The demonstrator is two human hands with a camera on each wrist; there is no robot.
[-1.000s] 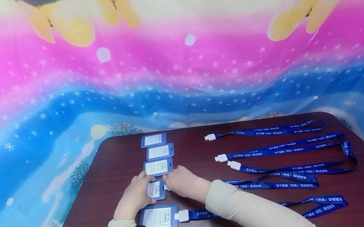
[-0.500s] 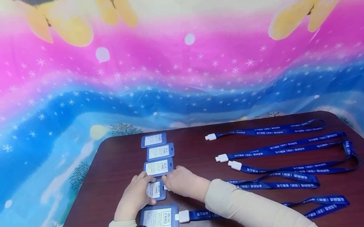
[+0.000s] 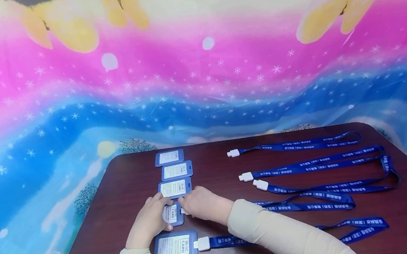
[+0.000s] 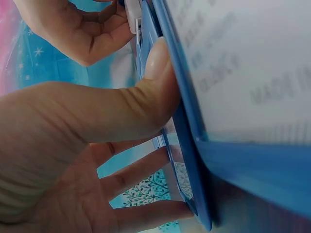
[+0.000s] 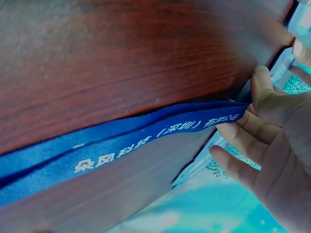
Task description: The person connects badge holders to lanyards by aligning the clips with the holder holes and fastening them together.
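Left hand: thumb and fingers (image 3: pixel 151 217) clamp a blue badge holder (image 3: pixel 176 214) by opposite edges, fourth from the far end of the column on the tabletop (image 3: pixel 211 169).
Right hand: pinches (image 3: pixel 203 203) a lanyard (image 5: pixel 160 128) near its white clip (image 4: pixel 131 17), at that holder's end; whether they are joined cannot be told.
Nearest badge holder (image 3: pixel 177 247): attached to its lanyard.
Beyond: three more badge holders (image 3: pixel 176 171); three clipped lanyards (image 3: pixel 305 169) lie apart, rightward.

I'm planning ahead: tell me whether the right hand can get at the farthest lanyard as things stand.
Probably yes, once free: the right hand grips another lanyard, but nothing lies over the farthest lanyard.
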